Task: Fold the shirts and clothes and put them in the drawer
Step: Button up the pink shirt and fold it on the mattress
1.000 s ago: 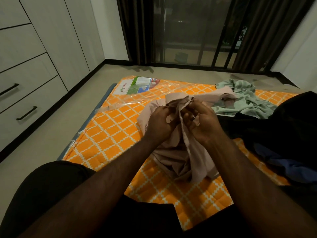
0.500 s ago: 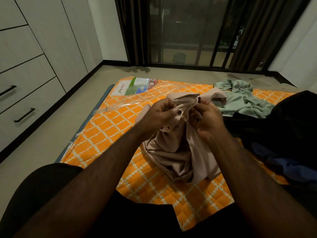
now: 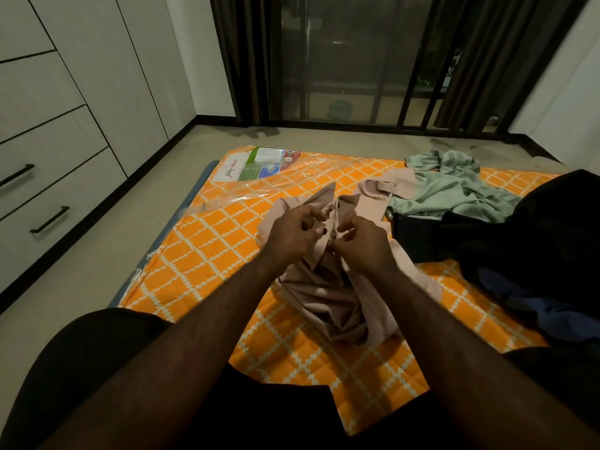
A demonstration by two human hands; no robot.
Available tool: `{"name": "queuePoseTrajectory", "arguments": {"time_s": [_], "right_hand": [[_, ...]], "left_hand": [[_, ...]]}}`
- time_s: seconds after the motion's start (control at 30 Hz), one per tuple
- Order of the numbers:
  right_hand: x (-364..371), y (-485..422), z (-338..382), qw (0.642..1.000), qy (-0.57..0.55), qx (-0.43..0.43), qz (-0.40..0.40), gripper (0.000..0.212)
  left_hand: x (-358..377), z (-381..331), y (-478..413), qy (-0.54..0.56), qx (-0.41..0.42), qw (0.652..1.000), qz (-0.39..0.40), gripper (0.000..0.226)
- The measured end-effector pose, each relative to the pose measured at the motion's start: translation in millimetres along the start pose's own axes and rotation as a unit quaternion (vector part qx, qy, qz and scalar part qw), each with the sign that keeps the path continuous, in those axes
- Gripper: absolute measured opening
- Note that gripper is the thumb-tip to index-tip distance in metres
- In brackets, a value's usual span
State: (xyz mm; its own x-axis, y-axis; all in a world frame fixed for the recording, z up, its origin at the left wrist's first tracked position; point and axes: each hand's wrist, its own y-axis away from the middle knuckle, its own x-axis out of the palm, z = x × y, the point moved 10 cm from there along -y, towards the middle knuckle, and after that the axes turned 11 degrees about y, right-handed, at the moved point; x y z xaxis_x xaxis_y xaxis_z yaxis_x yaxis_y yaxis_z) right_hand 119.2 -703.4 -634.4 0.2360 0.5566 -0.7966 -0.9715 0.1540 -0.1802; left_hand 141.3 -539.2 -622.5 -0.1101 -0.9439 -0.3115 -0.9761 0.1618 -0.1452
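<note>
You sit at an orange mattress with a white diamond pattern (image 3: 207, 254). The white drawers with black handles (image 3: 48, 196) are on your left. A dark pile of clothes (image 3: 535, 241) and a crumpled green shirt (image 3: 454, 190) lie on your right. Your left hand (image 3: 292, 233) and right hand (image 3: 365, 238) both pinch the crumpled beige shirt (image 3: 324, 293) in the middle of the mattress.

Dim room, artificial light. On the left, pale built-in cabinetry (image 3: 97, 76) with black bar handles (image 3: 50, 219) on the lower fronts. Beige floor (image 3: 81, 277), edged by black skirting (image 3: 97, 203) along white walls (image 3: 201, 53). At the far side, a dark-framed sliding glass door (image 3: 350, 60) — dark curtains (image 3: 240, 56) drawn back on either side. In the middle, an orange lattice-patterned mattress (image 3: 207, 254) — partly under clear plastic wrap (image 3: 259, 190).
</note>
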Motion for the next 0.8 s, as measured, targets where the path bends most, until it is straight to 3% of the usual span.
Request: {"name": "queuePoseTrajectory", "arguments": {"time_s": [0.1, 0.17, 0.27, 0.33, 0.47, 0.6, 0.67, 0.8], "right_hand": [[-4, -1, -6, 1.0, 0.012, 0.023, -0.016, 0.016], [-2, 2, -16, 0.994, -0.073, 0.082, 0.012, 0.01], [6, 13, -28, 0.943, -0.256, 0.202, 0.07, 0.016], [7, 16, -28, 0.917, -0.311, 0.233, 0.086, 0.018], [6, 16, -27, 0.919, -0.309, 0.229, 0.087, 0.018], [6, 13, -23, 0.956, -0.209, 0.183, 0.097, 0.013], [7, 15, -20, 0.961, -0.175, 0.177, 0.118, 0.02], [10, 19, -14, 0.945, -0.215, 0.192, 0.151, 0.042]], "left_hand": [[2, 2, 0, -0.004, -0.005, 1.0, 0.013, 0.027], [2, 4, -1, -0.016, -0.009, 1.0, 0.02, 0.03], [7, 8, -3, -0.027, -0.024, 0.998, 0.047, 0.048], [12, 5, -2, -0.032, -0.018, 0.997, 0.069, 0.06], [16, 0, 0, -0.029, -0.014, 0.996, 0.088, 0.069], [18, 2, 0, -0.03, -0.011, 0.995, 0.09, 0.071], [17, 2, -1, -0.035, -0.009, 0.995, 0.09, 0.067], [16, -1, -1, -0.046, -0.004, 0.996, 0.082, 0.051]]}}
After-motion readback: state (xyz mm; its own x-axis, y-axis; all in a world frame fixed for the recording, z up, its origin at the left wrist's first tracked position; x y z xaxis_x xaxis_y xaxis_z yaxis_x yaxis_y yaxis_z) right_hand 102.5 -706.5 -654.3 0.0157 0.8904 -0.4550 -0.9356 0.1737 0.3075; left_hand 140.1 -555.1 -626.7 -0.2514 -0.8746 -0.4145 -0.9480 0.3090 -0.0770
